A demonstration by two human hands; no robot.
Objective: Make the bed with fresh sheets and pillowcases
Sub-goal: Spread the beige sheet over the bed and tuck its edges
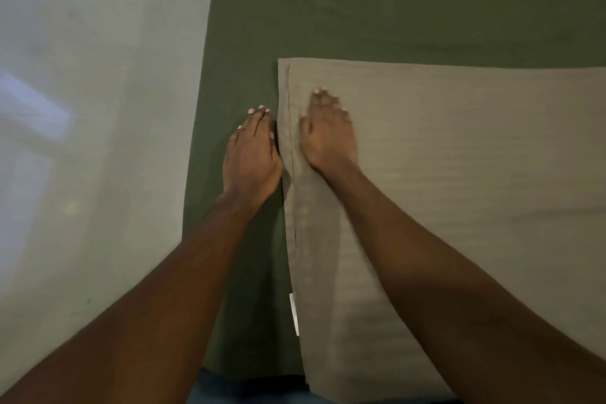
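Pillow (459, 190), sheet's (393, 10) left edge: left hand (252, 154) flat beside hem, right hand (328, 134) flat atop, neither gripping; smooth outward evenly.

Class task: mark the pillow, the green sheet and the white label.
pillow (459, 174), head view, middle of its tan case.
green sheet (393, 3), head view, bare stretch beyond the pillow.
white label (294, 315), head view, its middle, at the pillow's left edge.

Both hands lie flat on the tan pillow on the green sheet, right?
No. The head view shows only the right hand flat on the pillow; the left hand lies flat on the sheet beside it.
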